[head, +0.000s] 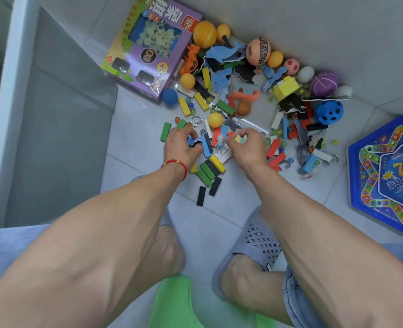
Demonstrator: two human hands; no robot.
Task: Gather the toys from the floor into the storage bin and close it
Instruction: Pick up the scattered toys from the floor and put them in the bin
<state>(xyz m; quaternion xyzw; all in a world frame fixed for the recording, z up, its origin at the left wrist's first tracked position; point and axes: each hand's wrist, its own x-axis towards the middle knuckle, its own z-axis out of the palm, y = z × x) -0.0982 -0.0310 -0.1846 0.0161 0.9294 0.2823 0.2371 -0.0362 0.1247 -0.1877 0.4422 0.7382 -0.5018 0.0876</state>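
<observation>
Seen from above, two bare forearms reach down to a pale tiled floor [219, 216]; the left hand [180, 147], a red cord at its wrist, curls its fingers round a blue toy piece [195, 141]; the right hand [247, 147] pinches a small yellow-green piece [240, 139] between thumb and fingers; both hands are low in a scatter of toys [243, 91] spread across the floor against the wall: balls, coloured blocks, marbles; a translucent grey storage bin [53, 126] stands open at the left, beside the toys, its inside blurred; a purple game box [148, 48] lies by it; a blue board game [384, 174] lies at the right.
</observation>
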